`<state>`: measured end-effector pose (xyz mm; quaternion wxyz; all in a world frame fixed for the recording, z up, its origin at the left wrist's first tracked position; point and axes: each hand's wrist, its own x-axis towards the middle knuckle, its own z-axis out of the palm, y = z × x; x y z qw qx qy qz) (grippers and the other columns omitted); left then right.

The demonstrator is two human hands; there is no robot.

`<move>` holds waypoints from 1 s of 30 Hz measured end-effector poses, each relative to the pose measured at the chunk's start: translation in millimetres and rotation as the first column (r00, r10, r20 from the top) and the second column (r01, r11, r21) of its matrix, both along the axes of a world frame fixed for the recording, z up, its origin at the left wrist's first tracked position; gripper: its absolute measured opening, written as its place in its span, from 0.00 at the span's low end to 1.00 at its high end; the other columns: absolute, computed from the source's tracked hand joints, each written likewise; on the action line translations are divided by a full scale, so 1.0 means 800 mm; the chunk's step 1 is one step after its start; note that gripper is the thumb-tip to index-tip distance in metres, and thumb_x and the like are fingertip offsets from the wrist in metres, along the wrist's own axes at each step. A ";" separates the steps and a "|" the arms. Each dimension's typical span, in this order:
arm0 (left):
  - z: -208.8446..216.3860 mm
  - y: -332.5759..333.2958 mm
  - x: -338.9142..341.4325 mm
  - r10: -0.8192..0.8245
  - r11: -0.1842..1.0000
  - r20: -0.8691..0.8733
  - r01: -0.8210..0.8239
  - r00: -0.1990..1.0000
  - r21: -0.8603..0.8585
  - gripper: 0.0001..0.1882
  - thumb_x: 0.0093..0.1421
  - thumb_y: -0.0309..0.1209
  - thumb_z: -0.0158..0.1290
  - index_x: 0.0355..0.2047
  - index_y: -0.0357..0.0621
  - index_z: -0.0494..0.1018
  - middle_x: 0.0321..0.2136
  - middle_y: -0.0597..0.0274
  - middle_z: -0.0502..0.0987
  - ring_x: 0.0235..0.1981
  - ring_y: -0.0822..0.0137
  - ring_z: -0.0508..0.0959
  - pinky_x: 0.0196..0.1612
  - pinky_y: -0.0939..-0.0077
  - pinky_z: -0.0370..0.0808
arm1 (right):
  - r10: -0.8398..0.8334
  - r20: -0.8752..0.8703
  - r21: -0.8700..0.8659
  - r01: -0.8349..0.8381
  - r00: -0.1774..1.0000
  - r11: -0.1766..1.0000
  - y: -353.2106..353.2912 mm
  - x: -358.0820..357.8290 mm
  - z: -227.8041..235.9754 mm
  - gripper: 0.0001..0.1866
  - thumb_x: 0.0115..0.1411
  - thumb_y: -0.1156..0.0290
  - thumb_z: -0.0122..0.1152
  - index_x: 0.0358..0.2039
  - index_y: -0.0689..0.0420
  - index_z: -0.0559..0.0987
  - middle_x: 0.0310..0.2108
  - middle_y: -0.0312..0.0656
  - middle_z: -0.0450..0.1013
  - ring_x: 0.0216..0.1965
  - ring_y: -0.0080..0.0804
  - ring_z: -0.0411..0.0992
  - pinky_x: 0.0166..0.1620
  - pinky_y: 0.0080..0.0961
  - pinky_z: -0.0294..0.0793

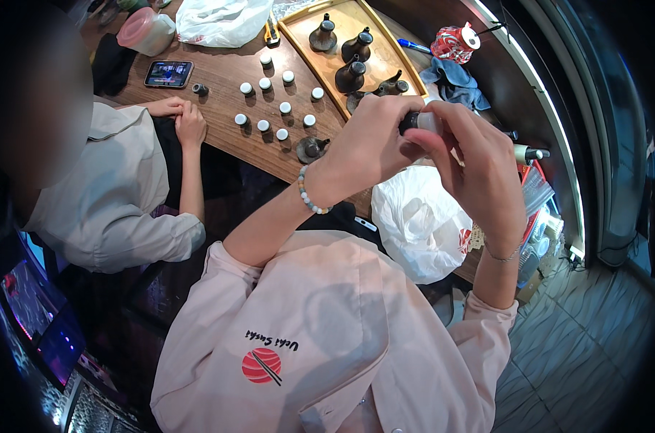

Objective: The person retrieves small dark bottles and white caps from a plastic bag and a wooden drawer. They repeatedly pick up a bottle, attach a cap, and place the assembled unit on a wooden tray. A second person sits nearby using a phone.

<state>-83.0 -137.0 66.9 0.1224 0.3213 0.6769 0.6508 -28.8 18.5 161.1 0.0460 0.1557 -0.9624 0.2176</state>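
Note:
Both hands are raised over the table's right part, close together. My left hand [371,141] grips the dark end of a small bottle [408,123]. At its other end, my right hand [485,162] closes its fingers round the whitish cap [430,123]. Fingers cover much of the bottle. Below my left hand, a dark small-spouted pot [311,149] lies by the table edge. Several small dark bottles with white caps [285,108] stand spread over the table to the left.
A wooden tray [309,61] with several dark spouted pots lies beyond my hands. White plastic bags [418,224] sit near my right arm and at the back. At left, a seated person's hands [179,115] rest near a phone [168,74]. A blue cloth [454,81] lies right.

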 end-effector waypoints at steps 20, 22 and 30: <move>-0.009 0.010 -0.007 0.093 0.995 -0.054 -0.094 0.994 -0.018 0.19 0.53 0.23 0.67 0.46 0.36 0.78 0.35 0.49 0.83 0.34 0.52 0.83 0.41 0.68 0.79 | 0.028 -0.123 0.052 -0.022 0.992 0.998 0.001 -0.010 -0.011 0.13 0.63 0.64 0.69 0.40 0.59 0.79 0.28 0.43 0.73 0.29 0.41 0.75 0.31 0.36 0.73; -0.006 0.010 -0.006 0.088 0.995 -0.028 -0.089 0.996 -0.048 0.19 0.53 0.23 0.67 0.46 0.36 0.78 0.34 0.49 0.83 0.32 0.50 0.83 0.40 0.68 0.79 | 0.031 -0.159 0.129 -0.011 0.987 0.992 -0.001 -0.012 -0.012 0.14 0.63 0.61 0.69 0.38 0.59 0.78 0.27 0.42 0.73 0.28 0.41 0.75 0.31 0.36 0.73; 0.006 0.007 -0.009 0.037 0.997 0.067 -0.033 0.997 -0.065 0.21 0.50 0.29 0.71 0.44 0.35 0.78 0.30 0.50 0.82 0.29 0.59 0.83 0.37 0.68 0.78 | -0.106 -0.103 0.107 0.117 0.989 0.987 -0.002 -0.010 0.005 0.13 0.60 0.67 0.72 0.42 0.59 0.83 0.28 0.41 0.75 0.26 0.35 0.74 0.31 0.29 0.74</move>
